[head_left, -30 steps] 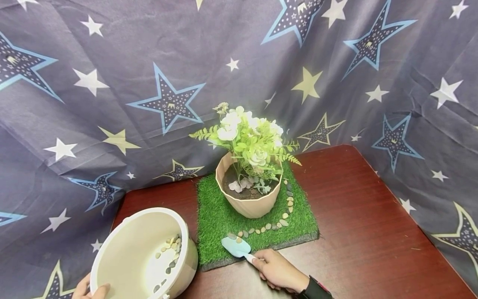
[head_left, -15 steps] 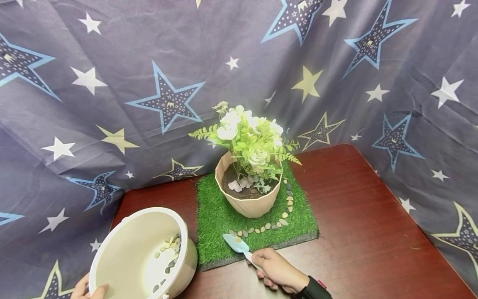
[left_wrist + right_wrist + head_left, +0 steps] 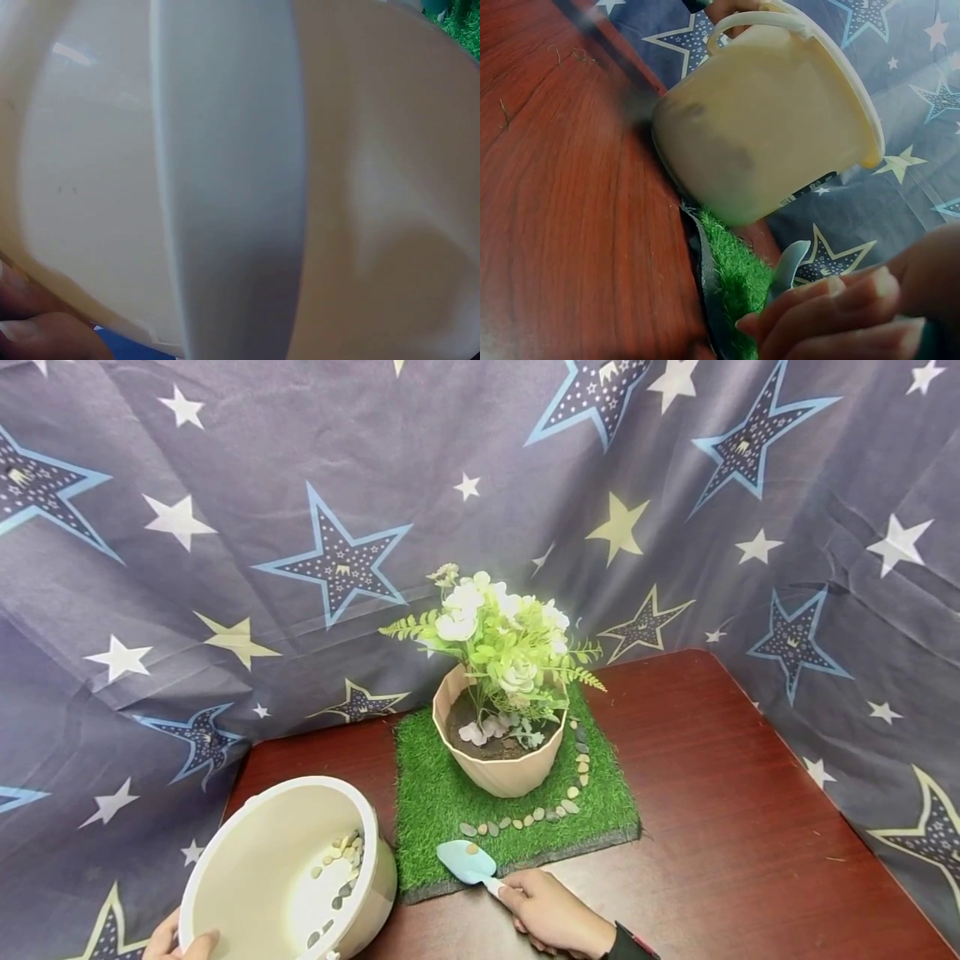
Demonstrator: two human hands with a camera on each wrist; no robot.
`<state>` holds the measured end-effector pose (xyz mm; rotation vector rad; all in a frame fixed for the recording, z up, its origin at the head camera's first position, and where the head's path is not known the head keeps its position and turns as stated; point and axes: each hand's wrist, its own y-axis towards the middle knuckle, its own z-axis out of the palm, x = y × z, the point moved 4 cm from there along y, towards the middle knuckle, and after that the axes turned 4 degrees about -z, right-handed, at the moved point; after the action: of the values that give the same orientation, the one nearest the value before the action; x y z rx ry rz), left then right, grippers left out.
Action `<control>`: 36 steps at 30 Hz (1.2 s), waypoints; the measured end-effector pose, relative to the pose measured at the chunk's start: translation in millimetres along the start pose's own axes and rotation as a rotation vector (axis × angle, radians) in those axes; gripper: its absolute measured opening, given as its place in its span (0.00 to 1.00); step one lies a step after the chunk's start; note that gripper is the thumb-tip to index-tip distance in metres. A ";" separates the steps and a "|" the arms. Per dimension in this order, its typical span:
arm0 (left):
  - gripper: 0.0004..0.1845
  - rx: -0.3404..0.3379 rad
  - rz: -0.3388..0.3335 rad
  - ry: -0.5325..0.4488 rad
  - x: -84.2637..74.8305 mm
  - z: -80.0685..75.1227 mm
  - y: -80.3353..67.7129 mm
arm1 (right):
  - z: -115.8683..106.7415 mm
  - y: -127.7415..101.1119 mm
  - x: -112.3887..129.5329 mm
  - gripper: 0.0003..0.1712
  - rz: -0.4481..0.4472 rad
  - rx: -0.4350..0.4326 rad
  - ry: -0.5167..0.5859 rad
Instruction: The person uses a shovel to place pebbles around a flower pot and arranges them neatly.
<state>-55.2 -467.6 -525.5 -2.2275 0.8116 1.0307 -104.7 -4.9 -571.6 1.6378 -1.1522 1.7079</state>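
Scoop loaded, tub tipped

Pebble sits in the blue scoop [image 3: 467, 862] you're gripping by its handle with your right hand [image 3: 551, 914], over the near edge of the grass mat [image 3: 427, 793]; your left hand [image 3: 180, 946] holds the cream tub [image 3: 247, 852] tilted at near left; flower pot [image 3: 501, 768] sits behind.

No words or numbers can be read; the label on the cream bucket [image 3: 780, 142] is blurred

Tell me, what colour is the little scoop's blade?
Pale blue; the small plastic scoop, held by the right hand, shows best in the head view.
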 end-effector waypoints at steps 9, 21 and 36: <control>0.35 0.017 0.014 0.127 0.8 -1.2 3.4 | 8.3 32.9 0.9 0.19 0.014 0.081 0.132; 0.26 0.012 0.008 0.024 1.9 -1.8 4.4 | 10.3 50.5 -12.9 0.22 0.096 0.108 0.463; 0.36 -0.004 -0.004 0.102 -0.1 -3.4 2.2 | 12.3 42.8 -7.0 0.26 0.140 0.103 0.593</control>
<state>-55.2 -471.4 -524.0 -2.3000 0.8492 0.9239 -132.4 -35.9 -589.3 0.9979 -0.9061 2.1678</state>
